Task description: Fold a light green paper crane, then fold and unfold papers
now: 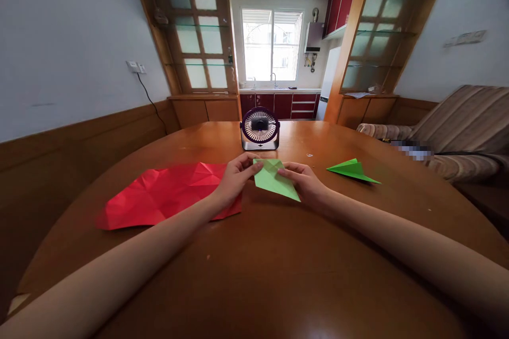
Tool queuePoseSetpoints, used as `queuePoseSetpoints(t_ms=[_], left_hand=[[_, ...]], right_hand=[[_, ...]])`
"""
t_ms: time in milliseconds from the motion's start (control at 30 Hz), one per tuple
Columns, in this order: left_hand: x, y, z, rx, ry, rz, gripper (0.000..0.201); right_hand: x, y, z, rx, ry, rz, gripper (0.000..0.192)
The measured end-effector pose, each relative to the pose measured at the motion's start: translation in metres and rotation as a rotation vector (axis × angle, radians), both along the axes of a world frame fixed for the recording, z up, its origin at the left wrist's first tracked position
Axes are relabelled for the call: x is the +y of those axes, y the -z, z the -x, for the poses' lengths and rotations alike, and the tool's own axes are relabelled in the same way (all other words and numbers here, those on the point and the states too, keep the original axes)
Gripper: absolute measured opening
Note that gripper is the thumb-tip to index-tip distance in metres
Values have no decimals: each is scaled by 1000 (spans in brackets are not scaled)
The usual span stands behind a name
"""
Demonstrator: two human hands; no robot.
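left hand (235,177): at the left edge of the green paper (274,177), fingers curled narrow, tips pinching the paper's near-left corner; thumb side on top, heel over the red sheet's right edge
right hand (304,180): at the paper's right edge, fingers bent narrow, tips pressed on the upper right of the paper; whether the thumb goes under it, cannot tell
green paper: light green, folded, roughly triangular, one point aimed toward the near right; sits mid-table between both hands, just in front of the fan; looks lifted a little at the far edge, resting or nearly resting on the table at the point
red sheet (167,193): big, creased all over, spread flat on the table left of the green paper; right edge under the left hand and wrist
green plane (352,170): darker green folded paper, pointed tip to the right, lying on the table right of the right hand, apart from it
fan (260,128): small desk fan, dark round grille, silver base, upright at the far middle of the table, facing the camera; blades state cannot tell
table (254,275): brown wood, glossy, rounded edge
sofa (457,127): striped, far right, beyond the table
background: kitchen with window (272,45) and red cabinets behind the fan; wood-and-glass shelves on both sides; wall socket with a cord at left
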State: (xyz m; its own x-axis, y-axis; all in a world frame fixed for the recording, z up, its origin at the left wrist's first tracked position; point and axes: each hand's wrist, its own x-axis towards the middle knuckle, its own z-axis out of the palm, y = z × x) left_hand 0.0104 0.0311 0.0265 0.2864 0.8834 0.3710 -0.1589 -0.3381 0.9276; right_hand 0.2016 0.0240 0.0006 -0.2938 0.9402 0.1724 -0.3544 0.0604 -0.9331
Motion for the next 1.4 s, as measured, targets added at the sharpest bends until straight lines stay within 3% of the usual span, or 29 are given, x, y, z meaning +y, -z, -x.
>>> queuePoseSetpoints(t_ms=[300,400,567,667,867,967,1067,1267,1400], left_hand=[[23,12,6,-106,-224,96,41],[26,18,8,-76,-308,2,38],[22,17,12,239,-386,-301,12],[18,13,12,415,-339,-389,17],[10,9,7,575,-144,-285,40],[7,8,6,609,-97,-273,67],[6,7,6,574,-86,-251,90],[9,6,2,164,-79,53,54],[4,5,1,143,-163,15,46]], right_hand=[[6,0,-9,-34,-144,83,29],[3,-1,-10,-27,-145,114,29],[0,-4,-9,-45,-107,121,31],[0,-6,-8,-7,-59,64,25],[7,-4,-8,83,1,6,19],[8,-3,-7,92,60,-17,19],[9,-3,-5,56,139,-51,20],[12,1,-6,-59,335,-125,26],[9,-3,-8,-273,503,-277,31]])
